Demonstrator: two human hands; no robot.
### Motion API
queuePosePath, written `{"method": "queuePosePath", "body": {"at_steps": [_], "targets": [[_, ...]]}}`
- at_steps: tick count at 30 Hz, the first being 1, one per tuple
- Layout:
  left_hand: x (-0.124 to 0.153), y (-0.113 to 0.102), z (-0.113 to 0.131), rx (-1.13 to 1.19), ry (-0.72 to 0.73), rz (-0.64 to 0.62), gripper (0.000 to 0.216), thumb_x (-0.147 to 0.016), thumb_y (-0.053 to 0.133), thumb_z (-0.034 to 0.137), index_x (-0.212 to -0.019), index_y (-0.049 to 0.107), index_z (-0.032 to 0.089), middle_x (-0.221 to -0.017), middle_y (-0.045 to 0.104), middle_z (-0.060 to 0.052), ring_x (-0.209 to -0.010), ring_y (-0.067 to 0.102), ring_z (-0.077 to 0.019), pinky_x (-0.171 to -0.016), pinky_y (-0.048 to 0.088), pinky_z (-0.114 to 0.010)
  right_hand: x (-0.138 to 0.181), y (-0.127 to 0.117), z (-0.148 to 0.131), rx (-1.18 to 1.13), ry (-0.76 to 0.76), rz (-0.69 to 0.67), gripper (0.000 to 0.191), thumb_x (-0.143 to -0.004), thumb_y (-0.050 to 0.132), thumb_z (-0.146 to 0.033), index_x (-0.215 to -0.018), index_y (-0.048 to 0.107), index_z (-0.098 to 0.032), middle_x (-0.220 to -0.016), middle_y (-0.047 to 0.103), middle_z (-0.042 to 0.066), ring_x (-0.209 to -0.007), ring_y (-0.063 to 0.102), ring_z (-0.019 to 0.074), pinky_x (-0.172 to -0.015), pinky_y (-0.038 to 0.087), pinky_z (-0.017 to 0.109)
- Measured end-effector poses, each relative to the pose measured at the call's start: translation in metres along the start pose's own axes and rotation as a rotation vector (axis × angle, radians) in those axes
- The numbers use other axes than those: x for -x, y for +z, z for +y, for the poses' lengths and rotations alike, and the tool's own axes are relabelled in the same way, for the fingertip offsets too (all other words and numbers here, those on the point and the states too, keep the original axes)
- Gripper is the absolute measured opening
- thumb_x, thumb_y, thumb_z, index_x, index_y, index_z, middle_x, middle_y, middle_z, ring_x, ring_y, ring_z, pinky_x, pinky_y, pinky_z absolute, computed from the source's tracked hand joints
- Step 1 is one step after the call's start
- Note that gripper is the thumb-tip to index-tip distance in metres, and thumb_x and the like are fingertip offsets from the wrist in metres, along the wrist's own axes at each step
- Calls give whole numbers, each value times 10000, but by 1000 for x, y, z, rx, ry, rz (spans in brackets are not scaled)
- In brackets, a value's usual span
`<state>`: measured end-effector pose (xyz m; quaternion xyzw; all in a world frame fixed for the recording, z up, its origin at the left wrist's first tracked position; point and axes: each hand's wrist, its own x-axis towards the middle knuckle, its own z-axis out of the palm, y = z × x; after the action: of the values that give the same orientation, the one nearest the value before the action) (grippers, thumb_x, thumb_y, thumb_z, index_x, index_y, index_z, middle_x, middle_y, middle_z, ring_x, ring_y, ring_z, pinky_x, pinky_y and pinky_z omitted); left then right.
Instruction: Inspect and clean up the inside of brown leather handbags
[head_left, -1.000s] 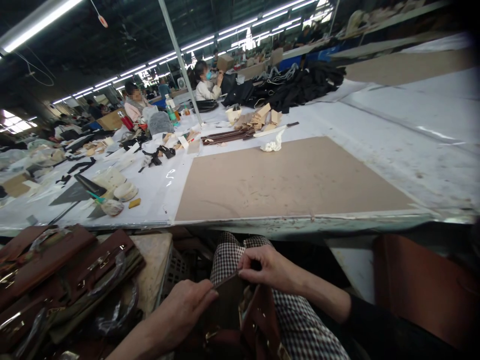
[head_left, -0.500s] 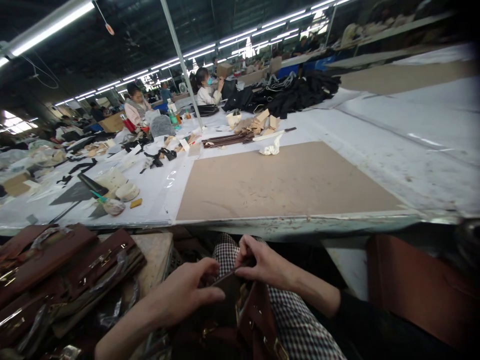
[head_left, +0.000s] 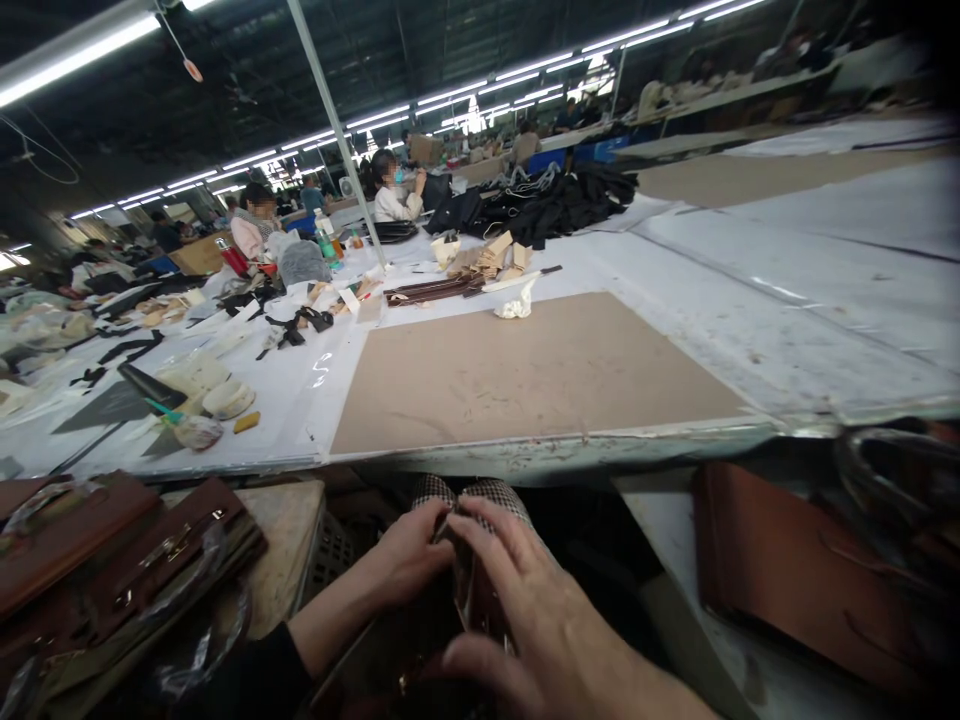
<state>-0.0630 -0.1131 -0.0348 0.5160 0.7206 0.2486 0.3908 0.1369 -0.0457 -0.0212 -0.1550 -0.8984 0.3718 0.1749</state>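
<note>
A dark brown leather handbag [head_left: 401,650] lies in the lap, over checked trousers, with a small gold fitting low on it. My left hand [head_left: 409,555] is closed on the bag's upper edge, thumb against the fingers. Over the bag's right side reaches my right hand [head_left: 525,590], its fingers stretched out and its thumb spread apart; its fingertips are at the far top edge, close to the left fingers. Both hands hide much of the bag, so the exact contact of the right fingertips is hard to see.
Brown handbags [head_left: 165,550] with wrapped handles crowd a board at the left. Another brown bag [head_left: 795,570] lies at the right. The worktable [head_left: 675,300] ahead carries a tan sheet [head_left: 540,380], a white crumpled piece [head_left: 517,300], a tub [head_left: 229,400] and a brush [head_left: 191,428]. Co-workers sit beyond.
My right hand has moved from pinching the bag's edge to lying spread over its right side. My left hand has shifted forward and closed on the edge. The view has turned slightly right.
</note>
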Motion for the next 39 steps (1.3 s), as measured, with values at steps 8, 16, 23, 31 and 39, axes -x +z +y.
{"method": "queuePosePath", "body": {"at_steps": [8, 16, 23, 31, 39], "targets": [[-6, -12, 2, -71, 16, -88, 236, -765, 674, 229, -987, 721, 166, -939, 728, -21, -881, 628, -227, -749, 443, -281, 32, 12, 10, -257, 312, 49, 921, -729, 762, -206, -1540, 328, -241, -1338, 534, 114, -1251, 524, 324, -1097, 451, 476], [21, -66, 28, -123, 20, -368, 173, -751, 729, 253, -908, 770, 192, -829, 695, 33, -810, 615, -186, -682, 417, -238, 56, -73, 47, -821, 325, -112, 900, -685, 606, -129, -1518, 306, -294, -1027, 540, 7, -855, 558, 183, -728, 439, 320], [20, -60, 35, -191, 74, -557, 391, -678, 648, 109, -1046, 706, 228, -1035, 679, 15, -956, 607, -208, -796, 441, -254, 61, -42, 95, -1111, 325, -153, 698, -712, 642, -144, -1368, 456, -291, -1079, 550, 14, -1002, 586, 212, -831, 441, 340], [7, -42, 45, -145, 21, -480, 342, -811, 719, 384, -1122, 723, 241, -1044, 746, 3, -955, 650, -247, -795, 446, -261, 68, -32, 88, -513, 105, 216, 201, -928, 676, -276, -1114, 604, -256, -1282, 518, 74, -1272, 487, 253, -1111, 394, 439], [0, -39, 31, -125, -8, -484, 216, -878, 645, 383, -897, 743, 191, -835, 696, 29, -801, 606, -192, -655, 374, -223, 62, -37, 76, -121, 43, 144, 187, -985, 646, -328, -1156, 713, -292, -1301, 541, 63, -1224, 530, 226, -1047, 467, 359]]}}
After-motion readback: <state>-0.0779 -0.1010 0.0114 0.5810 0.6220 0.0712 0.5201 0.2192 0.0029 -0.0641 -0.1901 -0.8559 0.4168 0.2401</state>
